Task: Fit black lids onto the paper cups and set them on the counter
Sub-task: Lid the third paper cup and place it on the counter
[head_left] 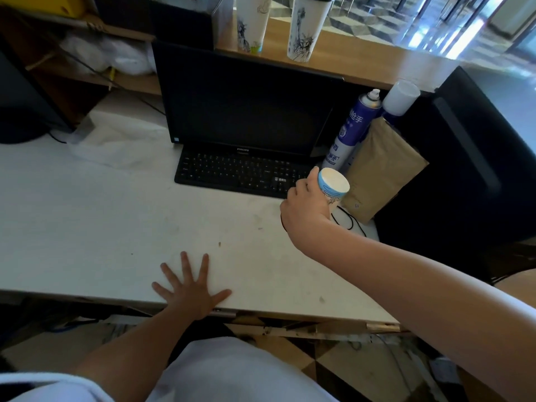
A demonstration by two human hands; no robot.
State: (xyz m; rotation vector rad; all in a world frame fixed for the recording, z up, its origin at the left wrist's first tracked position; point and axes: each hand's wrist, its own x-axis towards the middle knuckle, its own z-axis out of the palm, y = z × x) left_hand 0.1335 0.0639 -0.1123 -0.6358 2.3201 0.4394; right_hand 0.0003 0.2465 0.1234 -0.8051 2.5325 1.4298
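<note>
Right hand (pixel 307 207) has its fingers wrapped round a paper cup (pixel 333 185), holding it tilted just off the right end of the keyboard (pixel 240 172); left hand (pixel 191 291) lies flat on the desk (pixel 116 227), fingers spread wide. Behind the monitor (pixel 246 103), a black-lidded cup (pixel 307 30) and a second cup (pixel 252 24) stand on the wooden counter (pixel 362 62).

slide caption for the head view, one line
Right hand grips a paper cup by the keyboard, left hand flat on the desk, two cups on the counter.
</note>
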